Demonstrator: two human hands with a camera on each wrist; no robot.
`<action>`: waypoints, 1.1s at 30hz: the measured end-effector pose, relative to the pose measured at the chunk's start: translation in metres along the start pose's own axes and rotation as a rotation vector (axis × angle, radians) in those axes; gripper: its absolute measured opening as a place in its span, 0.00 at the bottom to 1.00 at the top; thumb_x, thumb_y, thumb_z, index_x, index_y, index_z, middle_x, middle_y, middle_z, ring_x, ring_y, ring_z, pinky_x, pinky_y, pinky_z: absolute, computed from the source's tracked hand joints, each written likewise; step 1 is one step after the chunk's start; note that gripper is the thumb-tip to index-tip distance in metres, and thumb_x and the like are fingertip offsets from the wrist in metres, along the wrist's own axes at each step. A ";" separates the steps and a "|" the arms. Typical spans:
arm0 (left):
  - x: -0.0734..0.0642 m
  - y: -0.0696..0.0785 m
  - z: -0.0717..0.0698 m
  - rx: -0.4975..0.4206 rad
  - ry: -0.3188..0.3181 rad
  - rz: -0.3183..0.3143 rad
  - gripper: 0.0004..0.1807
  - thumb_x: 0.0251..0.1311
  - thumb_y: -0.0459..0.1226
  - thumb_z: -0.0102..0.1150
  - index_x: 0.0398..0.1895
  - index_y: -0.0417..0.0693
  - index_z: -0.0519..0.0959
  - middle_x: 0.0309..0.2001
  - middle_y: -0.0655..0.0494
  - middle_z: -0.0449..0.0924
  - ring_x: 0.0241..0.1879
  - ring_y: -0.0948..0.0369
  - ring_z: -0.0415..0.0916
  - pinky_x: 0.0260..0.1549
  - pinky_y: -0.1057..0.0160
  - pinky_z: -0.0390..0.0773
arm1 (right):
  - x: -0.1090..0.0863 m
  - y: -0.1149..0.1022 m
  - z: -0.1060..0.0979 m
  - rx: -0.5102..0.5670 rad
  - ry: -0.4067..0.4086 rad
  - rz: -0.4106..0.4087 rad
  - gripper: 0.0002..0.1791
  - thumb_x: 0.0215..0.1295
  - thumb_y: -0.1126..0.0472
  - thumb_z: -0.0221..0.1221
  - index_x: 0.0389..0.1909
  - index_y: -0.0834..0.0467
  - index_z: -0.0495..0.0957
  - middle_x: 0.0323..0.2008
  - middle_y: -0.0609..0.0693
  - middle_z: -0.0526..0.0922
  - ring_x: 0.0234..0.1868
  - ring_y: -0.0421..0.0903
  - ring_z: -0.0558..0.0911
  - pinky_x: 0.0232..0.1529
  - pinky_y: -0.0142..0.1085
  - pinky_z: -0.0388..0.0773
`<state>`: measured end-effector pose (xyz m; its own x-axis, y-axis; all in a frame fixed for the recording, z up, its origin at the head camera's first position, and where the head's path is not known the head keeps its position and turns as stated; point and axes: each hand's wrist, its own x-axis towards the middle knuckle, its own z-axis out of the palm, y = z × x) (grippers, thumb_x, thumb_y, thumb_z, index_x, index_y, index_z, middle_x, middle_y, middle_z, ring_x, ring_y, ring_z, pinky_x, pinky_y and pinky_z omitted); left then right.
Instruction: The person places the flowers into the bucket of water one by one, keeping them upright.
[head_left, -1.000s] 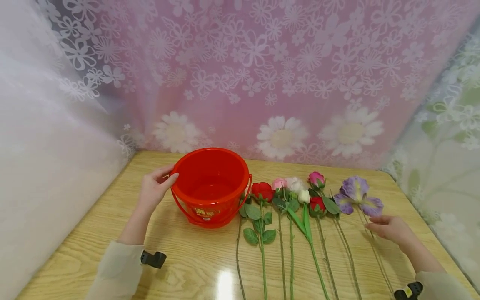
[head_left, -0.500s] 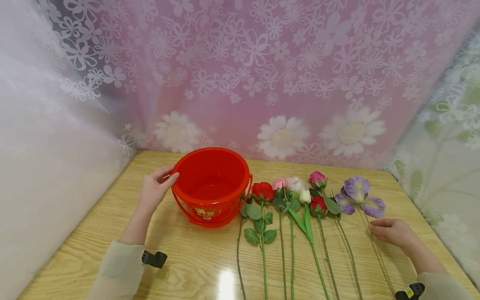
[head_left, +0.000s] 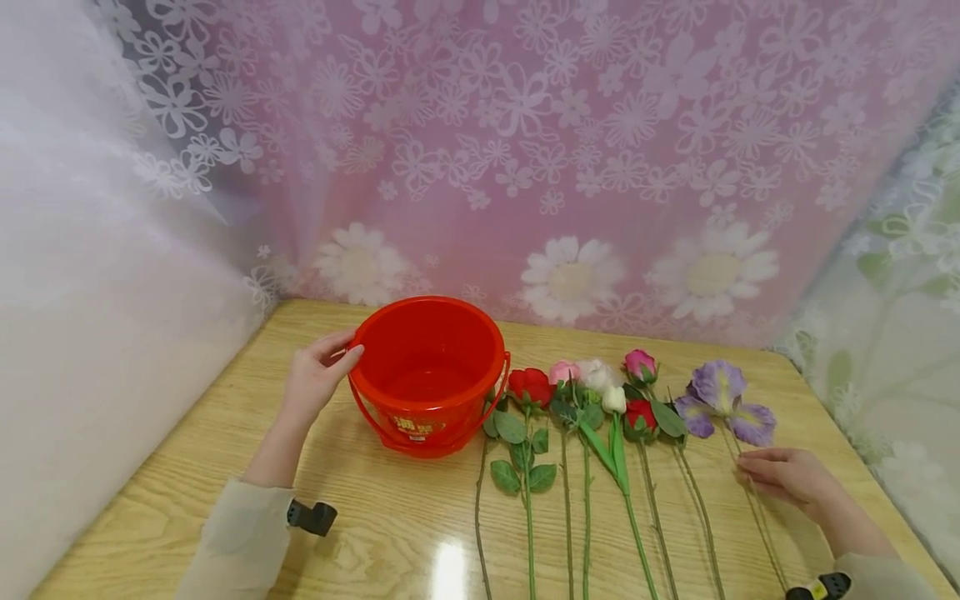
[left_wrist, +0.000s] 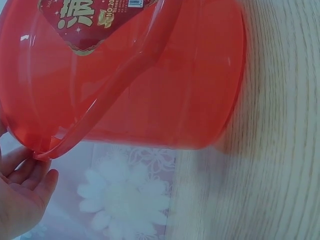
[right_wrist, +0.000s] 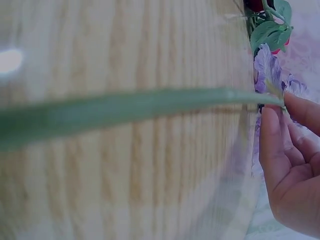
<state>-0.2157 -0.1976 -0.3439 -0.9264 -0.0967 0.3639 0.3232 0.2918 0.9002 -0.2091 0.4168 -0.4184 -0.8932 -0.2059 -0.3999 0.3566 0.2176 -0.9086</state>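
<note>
A red plastic bucket (head_left: 442,425) with a gold-lettered label stands upright on the table, its handle hanging down in front. My left hand (head_left: 315,375) grips the bucket's left rim, thumb over the edge; the left wrist view shows the fingers (left_wrist: 46,186) near the handle's joint. At the far right lies a purple artificial iris (head_left: 718,392) on a long stem. My right hand (head_left: 795,479) pinches that stem (right_wrist: 215,97) below the bloom between thumb and finger, clearer in the right wrist view.
A row of artificial flowers lies between bucket and iris: a red rose (head_left: 530,386), a white tulip (head_left: 613,399), a second red rose (head_left: 640,414), a magenta rose (head_left: 640,364) and pink and white blooms. Their stems reach the near edge. A floral curtain (head_left: 480,167) closes off the back.
The head view has shifted slightly. My right hand has come slightly lower along the iris stem. The left hand keeps its grip on the bucket rim, and the flowers lie as before.
</note>
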 end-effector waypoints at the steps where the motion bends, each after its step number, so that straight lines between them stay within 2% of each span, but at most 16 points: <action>1: 0.000 0.000 0.000 -0.001 -0.001 -0.001 0.19 0.55 0.29 0.56 0.49 0.26 0.71 0.49 0.35 0.71 0.46 0.44 0.71 0.36 0.73 0.74 | 0.000 0.000 0.000 0.021 -0.003 0.005 0.06 0.61 0.65 0.54 0.35 0.60 0.79 0.30 0.49 0.82 0.33 0.42 0.81 0.34 0.32 0.78; 9: 0.000 0.001 0.002 -0.024 -0.006 0.013 0.18 0.55 0.28 0.55 0.49 0.26 0.71 0.49 0.35 0.71 0.46 0.44 0.71 0.36 0.74 0.74 | -0.002 0.002 -0.003 0.112 -0.046 -0.003 0.10 0.61 0.68 0.52 0.31 0.52 0.80 0.30 0.50 0.82 0.33 0.42 0.81 0.32 0.29 0.77; 15: -0.001 0.001 0.002 -0.021 -0.002 0.031 0.18 0.55 0.27 0.55 0.48 0.25 0.72 0.48 0.34 0.71 0.48 0.44 0.69 0.37 0.74 0.73 | -0.005 0.005 -0.003 0.157 -0.072 -0.064 0.13 0.62 0.70 0.50 0.31 0.50 0.81 0.31 0.47 0.82 0.33 0.40 0.81 0.33 0.28 0.77; 20: 0.004 -0.016 0.000 -0.028 0.011 0.018 0.18 0.55 0.31 0.57 0.49 0.29 0.73 0.49 0.38 0.72 0.47 0.48 0.71 0.37 0.73 0.74 | -0.007 0.005 -0.008 0.232 -0.123 -0.151 0.16 0.64 0.71 0.47 0.33 0.51 0.81 0.32 0.46 0.82 0.35 0.39 0.80 0.35 0.27 0.76; 23: 0.006 -0.027 -0.001 -0.036 0.024 0.007 0.19 0.54 0.33 0.58 0.49 0.31 0.74 0.49 0.39 0.72 0.47 0.52 0.72 0.37 0.71 0.74 | -0.008 0.000 -0.008 0.281 -0.143 -0.169 0.17 0.64 0.72 0.46 0.33 0.52 0.81 0.33 0.47 0.82 0.35 0.39 0.80 0.36 0.28 0.76; 28: 0.006 -0.028 -0.002 -0.048 0.032 0.008 0.20 0.54 0.33 0.59 0.49 0.30 0.73 0.49 0.39 0.72 0.46 0.53 0.73 0.36 0.70 0.75 | -0.011 -0.006 -0.005 0.310 -0.124 -0.161 0.16 0.64 0.72 0.47 0.33 0.53 0.81 0.33 0.47 0.82 0.36 0.40 0.80 0.37 0.29 0.76; 33: 0.007 -0.029 -0.002 -0.042 0.019 -0.005 0.22 0.54 0.36 0.59 0.50 0.32 0.73 0.49 0.40 0.72 0.46 0.49 0.72 0.36 0.70 0.75 | -0.015 -0.008 -0.006 0.329 -0.151 -0.199 0.17 0.64 0.72 0.46 0.34 0.54 0.82 0.33 0.48 0.82 0.37 0.40 0.80 0.37 0.29 0.76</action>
<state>-0.2311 -0.2087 -0.3668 -0.9242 -0.1159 0.3639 0.3272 0.2510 0.9110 -0.2006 0.4238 -0.4044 -0.9123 -0.3557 -0.2030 0.2710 -0.1527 -0.9504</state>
